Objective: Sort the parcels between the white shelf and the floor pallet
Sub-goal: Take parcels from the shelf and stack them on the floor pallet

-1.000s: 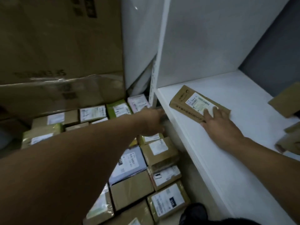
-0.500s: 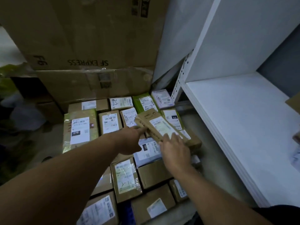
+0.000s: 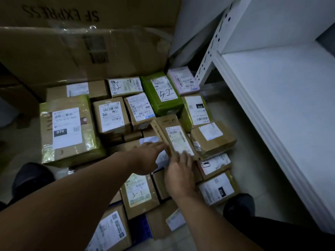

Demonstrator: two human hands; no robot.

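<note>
The SF EXPRESS carton [image 3: 81,42] stands behind the stack, its top cut off by the frame edge. The white shelf [image 3: 282,109] occupies the right side; the slim parcel that lay on its board 1.0 s ago is no longer there. The labelled parcels [image 3: 112,115] cover the floor pallet [image 3: 140,227], of which only a blue patch shows between boxes.

The slim brown parcel [image 3: 174,136] – held clear above the stack 0.5 s ago – now lies low on the pile, label up, just beside a brown bag parcel [image 3: 213,139] on its right.

The left hand [image 3: 146,156] has its fingers straight and together, the tips touching the parcel's left long edge. The right hand [image 3: 178,173] lays its fingers flat over the near end of the label.

Limits of the view:
- The right fingertips are motion-blurred; whether the thumb reaches under the parcel cannot be told.
- What the slim parcel rests on is hidden by the parcel and both hands.
- Most label print is too small to read.
</note>
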